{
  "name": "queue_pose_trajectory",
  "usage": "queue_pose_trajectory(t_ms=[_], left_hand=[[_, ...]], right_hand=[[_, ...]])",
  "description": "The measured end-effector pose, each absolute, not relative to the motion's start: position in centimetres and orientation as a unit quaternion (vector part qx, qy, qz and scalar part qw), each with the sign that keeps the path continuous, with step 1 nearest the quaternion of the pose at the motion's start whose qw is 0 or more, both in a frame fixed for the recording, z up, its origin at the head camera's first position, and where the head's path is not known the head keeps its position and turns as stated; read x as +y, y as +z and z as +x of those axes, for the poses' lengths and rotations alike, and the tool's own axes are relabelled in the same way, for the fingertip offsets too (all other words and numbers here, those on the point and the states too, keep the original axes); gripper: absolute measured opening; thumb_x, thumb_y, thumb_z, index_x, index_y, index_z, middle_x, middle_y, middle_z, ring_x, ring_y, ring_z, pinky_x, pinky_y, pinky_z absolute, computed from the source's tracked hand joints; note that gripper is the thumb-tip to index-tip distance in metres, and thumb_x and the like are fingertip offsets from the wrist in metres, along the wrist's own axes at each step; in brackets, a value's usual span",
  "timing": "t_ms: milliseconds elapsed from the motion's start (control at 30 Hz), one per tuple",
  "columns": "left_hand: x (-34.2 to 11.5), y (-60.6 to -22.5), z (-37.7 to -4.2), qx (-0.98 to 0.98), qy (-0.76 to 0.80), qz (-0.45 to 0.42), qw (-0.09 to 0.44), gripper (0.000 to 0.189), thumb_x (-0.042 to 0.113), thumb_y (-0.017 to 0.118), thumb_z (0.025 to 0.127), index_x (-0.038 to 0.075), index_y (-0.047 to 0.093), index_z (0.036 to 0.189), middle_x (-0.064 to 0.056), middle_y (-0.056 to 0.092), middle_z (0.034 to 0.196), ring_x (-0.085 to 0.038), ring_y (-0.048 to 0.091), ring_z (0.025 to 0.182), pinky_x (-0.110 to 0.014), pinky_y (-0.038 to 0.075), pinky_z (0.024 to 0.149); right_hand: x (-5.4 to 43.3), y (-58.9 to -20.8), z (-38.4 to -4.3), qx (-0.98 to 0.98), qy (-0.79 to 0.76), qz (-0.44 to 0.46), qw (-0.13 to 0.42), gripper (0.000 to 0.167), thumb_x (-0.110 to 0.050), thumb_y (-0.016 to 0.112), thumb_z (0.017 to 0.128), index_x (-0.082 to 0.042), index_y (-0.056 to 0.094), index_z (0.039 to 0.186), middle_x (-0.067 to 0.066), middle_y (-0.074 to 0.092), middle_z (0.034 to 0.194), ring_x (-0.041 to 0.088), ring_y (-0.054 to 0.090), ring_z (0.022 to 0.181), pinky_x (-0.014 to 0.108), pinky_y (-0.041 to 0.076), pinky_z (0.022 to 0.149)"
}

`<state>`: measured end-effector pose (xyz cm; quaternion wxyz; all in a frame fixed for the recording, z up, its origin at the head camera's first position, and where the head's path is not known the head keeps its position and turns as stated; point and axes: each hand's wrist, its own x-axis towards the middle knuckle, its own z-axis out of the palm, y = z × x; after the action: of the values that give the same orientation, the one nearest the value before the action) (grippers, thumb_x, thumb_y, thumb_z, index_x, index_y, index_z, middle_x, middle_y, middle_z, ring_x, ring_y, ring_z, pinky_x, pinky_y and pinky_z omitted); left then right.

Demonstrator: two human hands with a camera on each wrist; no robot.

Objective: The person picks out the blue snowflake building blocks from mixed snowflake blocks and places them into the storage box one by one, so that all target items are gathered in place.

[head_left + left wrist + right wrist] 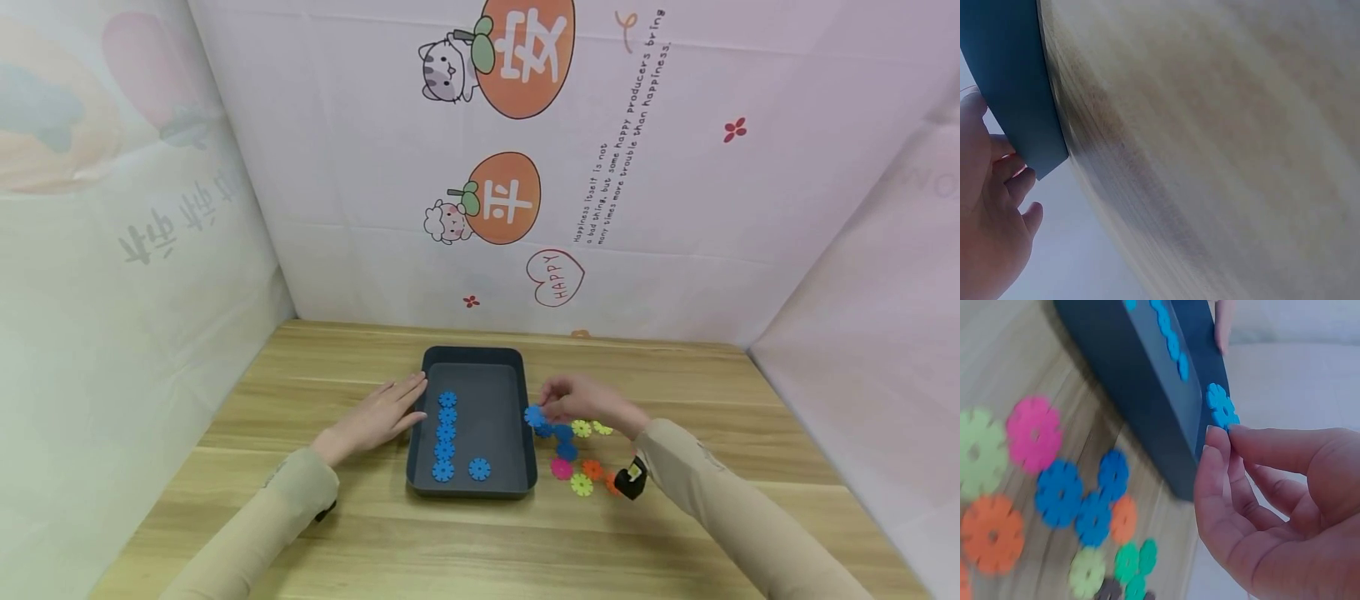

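Observation:
My right hand (583, 398) pinches a blue snowflake disc (1219, 403) between thumb and fingertips, near the right rim of a dark grey tray (498, 417). Along the tray's left side, several blue snowflake discs (446, 432) lie in a column. One more blue disc (480, 469) sits alone to the right of the column's near end. My left hand (381, 419) rests with extended fingers against the tray's left edge; in the left wrist view its fingers (1021, 184) touch the tray's outer wall.
Right of the tray, loose discs lie on the wooden table (480, 550): blue (566, 451), pink (562, 469), orange (592, 469) and yellow-green (581, 485). Green discs (1127, 562) show in the right wrist view. A printed cloth (360, 167) hangs behind the table.

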<state>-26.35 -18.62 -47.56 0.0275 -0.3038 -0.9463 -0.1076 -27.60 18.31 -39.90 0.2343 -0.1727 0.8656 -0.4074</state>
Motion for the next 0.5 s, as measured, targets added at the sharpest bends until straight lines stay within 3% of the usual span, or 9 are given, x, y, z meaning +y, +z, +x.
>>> queue_pose_trajectory(t_ms=[133,500], left_hand=[[-18.7,-47.6,-26.4,-0.948,-0.106,-0.3,0.025,0.064,0.043,0.042,0.106,0.003,0.031,0.155,-0.013,0.028,0.163,-0.03,0.031,0.151,-0.056,0.027,0.122],[-18.6,-47.7,-26.5,-0.949,-0.102,-0.298,0.026,0.065,0.045,0.041,0.106,0.005,0.031,0.155,-0.012,0.029,0.163,-0.028,0.031,0.151,-0.055,0.026,0.123]], right_hand=[[16.4,-39.8,-27.7,0.865,-0.398,-0.188,0.24,0.012,-0.007,0.064,0.094,0.002,0.064,0.102,0.012,0.068,0.092,0.027,0.068,0.087,0.044,0.061,0.085],[12.4,-40.9,-28.7,0.884,-0.348,-0.202,0.237,0.005,-0.004,0.068,0.09,-0.002,0.068,0.094,0.008,0.071,0.086,0.017,0.07,0.076,0.033,0.063,0.075]])
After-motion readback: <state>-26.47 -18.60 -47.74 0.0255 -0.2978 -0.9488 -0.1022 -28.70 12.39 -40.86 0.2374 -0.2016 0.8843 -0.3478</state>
